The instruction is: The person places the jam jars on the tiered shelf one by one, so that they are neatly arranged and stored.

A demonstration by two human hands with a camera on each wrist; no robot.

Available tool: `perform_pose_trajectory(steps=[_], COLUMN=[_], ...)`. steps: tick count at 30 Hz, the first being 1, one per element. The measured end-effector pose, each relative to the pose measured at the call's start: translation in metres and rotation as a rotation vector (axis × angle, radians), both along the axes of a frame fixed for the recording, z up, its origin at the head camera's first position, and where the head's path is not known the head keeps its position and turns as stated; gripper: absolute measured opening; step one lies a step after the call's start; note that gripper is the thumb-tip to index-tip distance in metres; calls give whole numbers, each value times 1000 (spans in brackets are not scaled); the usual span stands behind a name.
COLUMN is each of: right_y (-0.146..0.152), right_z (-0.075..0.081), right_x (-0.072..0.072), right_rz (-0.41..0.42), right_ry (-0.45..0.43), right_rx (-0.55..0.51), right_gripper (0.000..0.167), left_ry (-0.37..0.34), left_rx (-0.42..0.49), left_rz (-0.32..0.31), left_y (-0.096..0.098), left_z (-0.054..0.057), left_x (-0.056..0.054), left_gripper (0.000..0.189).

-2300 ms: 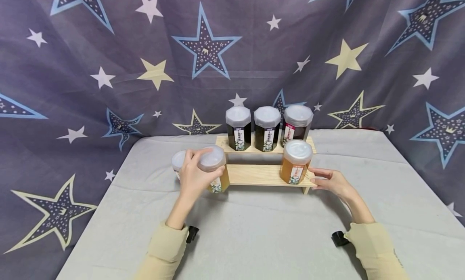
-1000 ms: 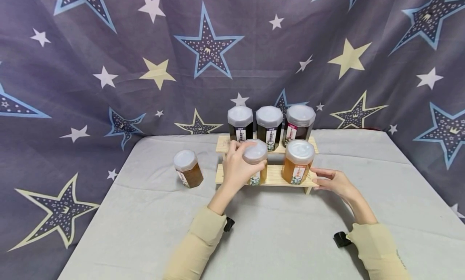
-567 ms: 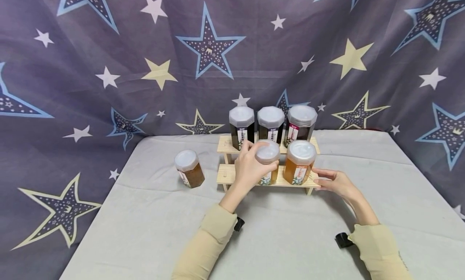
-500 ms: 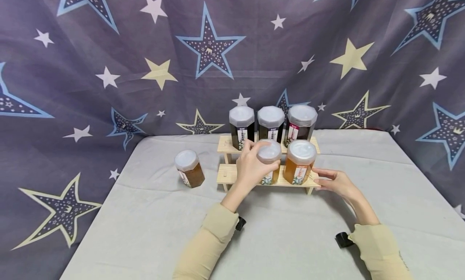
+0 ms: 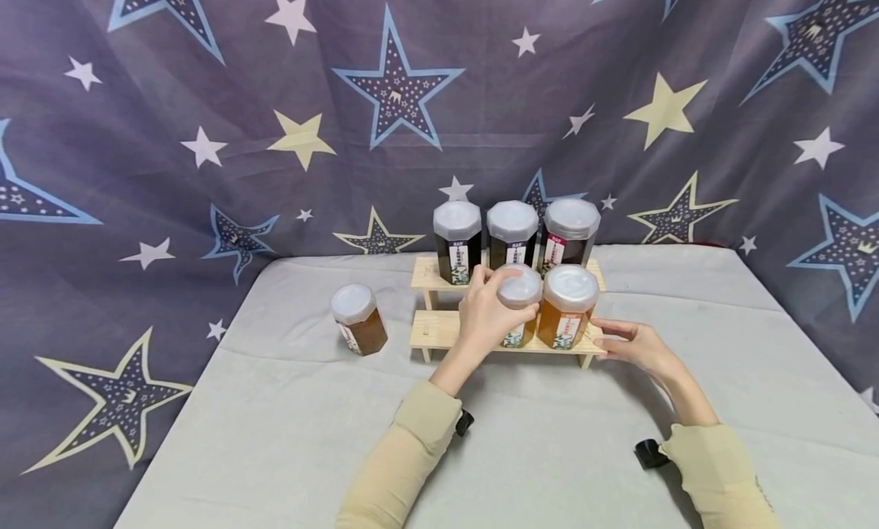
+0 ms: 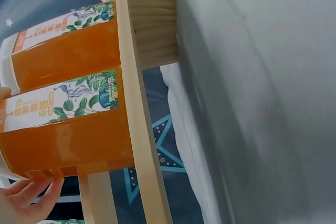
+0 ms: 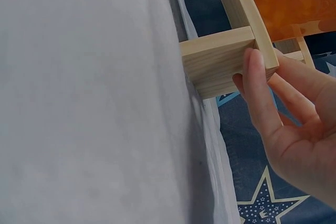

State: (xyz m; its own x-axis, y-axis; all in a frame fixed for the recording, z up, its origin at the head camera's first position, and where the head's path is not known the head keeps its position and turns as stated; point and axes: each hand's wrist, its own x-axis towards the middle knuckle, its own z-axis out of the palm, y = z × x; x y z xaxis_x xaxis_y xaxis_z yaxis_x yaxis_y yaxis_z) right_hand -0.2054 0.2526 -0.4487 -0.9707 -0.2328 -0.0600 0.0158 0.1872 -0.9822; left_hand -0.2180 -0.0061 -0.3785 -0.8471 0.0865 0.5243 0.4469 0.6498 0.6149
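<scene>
My left hand (image 5: pixel 486 314) grips an amber honey jar (image 6: pixel 68 148) near its whitish lid, fingers on one side and thumb on the other. That jar stands upright on the lower tier of a two-tier wooden rack (image 5: pixel 434 330). Close against its right side is a second amber jar (image 5: pixel 567 315) on the same tier. My right hand (image 5: pixel 635 347) holds the right end of the lower tier. In the right wrist view its fingers (image 7: pixel 257 77) pinch the end of the wooden board (image 7: pixel 257 30) above the leg.
Three dark jars (image 5: pixel 458 243) with whitish lids line the upper tier. A brown jar (image 5: pixel 360 320) stands on the grey cloth-covered table (image 5: pixel 288 422) left of the rack. Behind the table hangs a dark curtain (image 5: pixel 226 117) with stars.
My left hand brought the amber jar from the table at left onto the lower tier, then rightward along it to the other amber jar. My right hand stays at the rack's end.
</scene>
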Motion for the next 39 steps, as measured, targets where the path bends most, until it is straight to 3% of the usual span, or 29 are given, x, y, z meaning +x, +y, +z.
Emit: perform_pose_trajectory(steps=[9,16,21,34,39], right_y=[-1,-1,-1,0,0], right_z=[3,1,1,5,4], right_x=[2,0,0,0,1], right_rz=[-2,12,16,13,16], right_ry=[-4,-12,-9,-5,-9], right_rx=[12,-46,-45,-29,-39], right_gripper=[54,53,54,53,53], left_ry=[-24,-97,-70,27,26], left_rx=[-22,-21,19,60,70], left_rz=[-36,-167,-229,-245,-236], left_y=[-3,-14,-20,-37,-46], left_z=[1,1,2,0,1], left_x=[2,8,10,15,19], left_gripper=[52,51,48,41,38])
